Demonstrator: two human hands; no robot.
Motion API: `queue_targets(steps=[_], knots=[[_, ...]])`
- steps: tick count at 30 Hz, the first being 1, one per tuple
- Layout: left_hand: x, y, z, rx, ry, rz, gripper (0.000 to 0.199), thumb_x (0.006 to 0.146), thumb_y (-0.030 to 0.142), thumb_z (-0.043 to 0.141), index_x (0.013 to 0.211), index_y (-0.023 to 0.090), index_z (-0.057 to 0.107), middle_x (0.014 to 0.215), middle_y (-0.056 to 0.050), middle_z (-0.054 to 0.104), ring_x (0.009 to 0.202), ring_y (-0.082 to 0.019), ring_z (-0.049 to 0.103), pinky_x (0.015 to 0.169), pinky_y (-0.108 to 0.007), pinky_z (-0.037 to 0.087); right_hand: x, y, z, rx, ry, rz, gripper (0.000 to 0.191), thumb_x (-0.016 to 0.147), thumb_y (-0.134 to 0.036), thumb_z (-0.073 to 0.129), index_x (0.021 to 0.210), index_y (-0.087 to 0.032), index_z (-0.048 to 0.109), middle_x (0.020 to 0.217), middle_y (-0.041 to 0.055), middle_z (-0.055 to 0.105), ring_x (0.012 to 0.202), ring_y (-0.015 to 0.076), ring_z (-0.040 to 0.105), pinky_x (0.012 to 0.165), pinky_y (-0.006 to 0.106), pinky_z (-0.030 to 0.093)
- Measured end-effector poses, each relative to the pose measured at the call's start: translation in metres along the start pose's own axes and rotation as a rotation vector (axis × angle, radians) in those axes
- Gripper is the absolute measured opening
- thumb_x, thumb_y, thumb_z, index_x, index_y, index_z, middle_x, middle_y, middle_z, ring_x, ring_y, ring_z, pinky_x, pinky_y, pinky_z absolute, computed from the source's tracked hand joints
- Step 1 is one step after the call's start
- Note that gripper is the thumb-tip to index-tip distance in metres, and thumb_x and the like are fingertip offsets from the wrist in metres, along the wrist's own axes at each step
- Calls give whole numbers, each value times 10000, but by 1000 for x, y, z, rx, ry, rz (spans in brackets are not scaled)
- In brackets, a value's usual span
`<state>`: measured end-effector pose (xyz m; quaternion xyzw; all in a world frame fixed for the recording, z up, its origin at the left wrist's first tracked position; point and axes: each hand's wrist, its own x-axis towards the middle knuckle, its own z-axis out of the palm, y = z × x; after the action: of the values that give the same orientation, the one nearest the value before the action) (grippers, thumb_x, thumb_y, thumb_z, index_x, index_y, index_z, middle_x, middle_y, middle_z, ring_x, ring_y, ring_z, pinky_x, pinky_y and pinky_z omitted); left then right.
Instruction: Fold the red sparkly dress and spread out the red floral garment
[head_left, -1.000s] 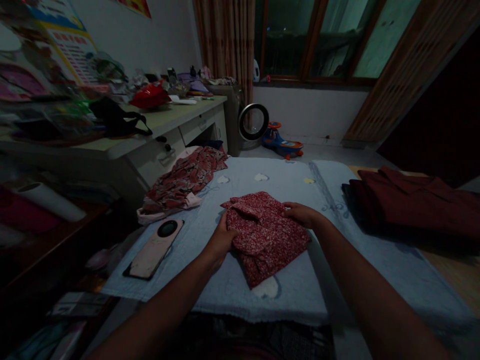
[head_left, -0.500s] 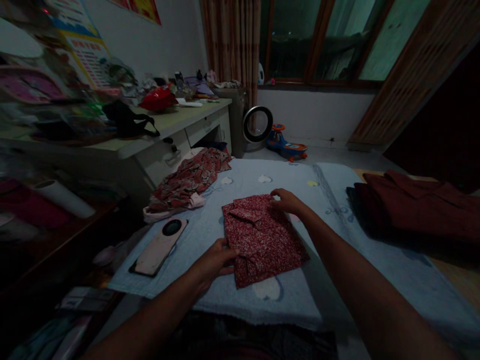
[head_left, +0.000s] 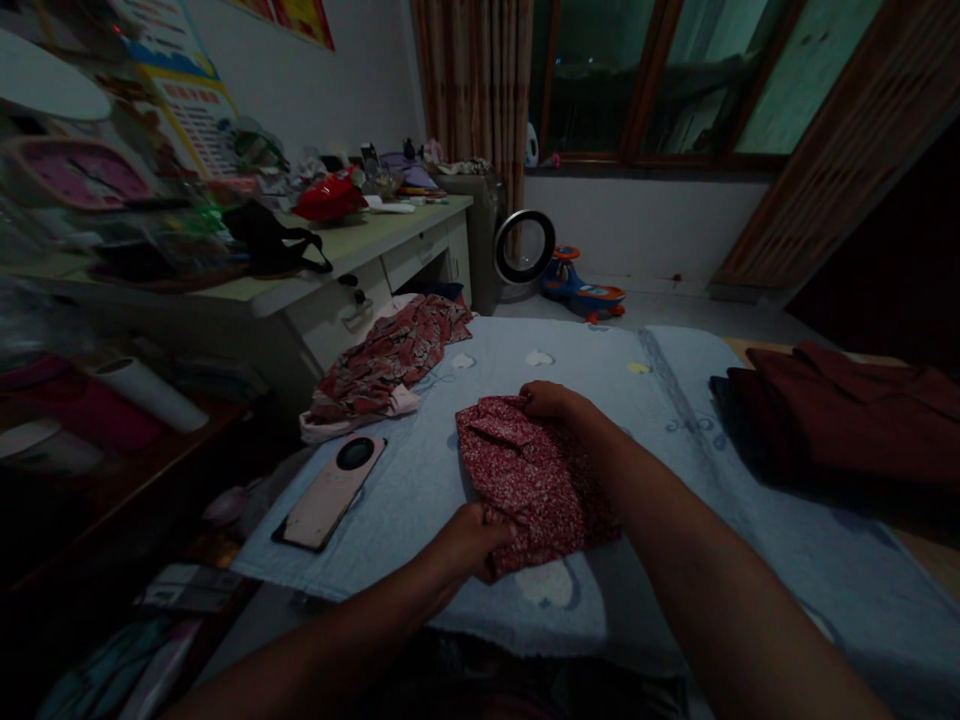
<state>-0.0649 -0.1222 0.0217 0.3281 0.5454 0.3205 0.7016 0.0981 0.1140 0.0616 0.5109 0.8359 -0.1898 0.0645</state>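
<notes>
A folded red garment with a small white print (head_left: 536, 490) lies on the light blue cloth (head_left: 420, 480), its left side bent up a little. My left hand (head_left: 474, 540) grips its near left edge, thumb on top and the other fingers hidden underneath. At the far edge, my right hand (head_left: 553, 402) is closed on the fabric, its fingertips partly out of sight. Left of the garment lies a pink phone with a round black camera ring (head_left: 330, 492). Beyond the phone is a crumpled red patterned cloth (head_left: 401, 345).
A stack of folded dark red and black clothes (head_left: 847, 420) sits at the right. Along the left wall stands a cluttered desk (head_left: 360, 245). On the floor beyond the blue cloth are a blue and orange ride-on toy (head_left: 581, 290) and an open round door (head_left: 525, 247).
My right hand has moved left along the garment's far edge and closed on it. The left hand has taken a firmer hold, and the garment's left side has bent upward.
</notes>
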Motion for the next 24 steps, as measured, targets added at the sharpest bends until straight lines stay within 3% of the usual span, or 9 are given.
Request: queue_targets(steps=[2, 7, 13, 18, 21, 24], knots=[[-2, 2, 3, -15, 23, 27, 272, 629, 289, 782, 842, 150, 685, 699, -49, 708, 536, -160, 608, 504, -247, 421, -1, 0, -1, 7, -6, -36, 359, 713, -202, 655, 1062, -186, 740, 1121, 102, 732, 986, 246, 663, 786, 270, 453], [-15, 12, 7, -121, -5, 112, 272, 649, 300, 744, 861, 136, 700, 833, -74, 749, 736, -207, 686, 727, -302, 506, -14, 5, -5, 63, 54, -78, 265, 772, -208, 599, 1000, -170, 730, 1025, 65, 739, 881, 187, 641, 703, 225, 408], [-18, 22, -1, -244, 101, 148, 290, 675, 274, 697, 933, 143, 687, 856, -69, 749, 756, -205, 688, 733, -313, 524, -41, 18, -19, 138, 161, -8, 234, 759, -167, 578, 948, -148, 714, 970, 63, 717, 819, 170, 596, 695, 229, 385], [2, 38, -19, -322, 221, 143, 224, 663, 238, 707, 863, 147, 659, 792, -54, 717, 682, -178, 661, 679, -334, 557, -70, 36, -25, 249, 234, 112, 229, 759, -147, 560, 951, -140, 685, 922, 46, 703, 767, 149, 594, 632, 209, 387], [22, 48, -29, -342, 277, 188, 184, 669, 217, 713, 829, 147, 657, 726, -30, 695, 615, -149, 639, 637, -298, 553, -84, 50, -16, 338, 255, 193, 226, 783, -176, 555, 978, -148, 668, 878, 31, 698, 727, 143, 604, 581, 201, 394], [40, 53, -36, -354, 331, 208, 221, 703, 212, 706, 915, 152, 685, 792, -47, 728, 639, -153, 663, 623, -276, 544, -92, 62, -1, 448, 242, 285, 249, 804, -202, 546, 1016, -155, 668, 867, 24, 707, 706, 145, 623, 559, 202, 416]])
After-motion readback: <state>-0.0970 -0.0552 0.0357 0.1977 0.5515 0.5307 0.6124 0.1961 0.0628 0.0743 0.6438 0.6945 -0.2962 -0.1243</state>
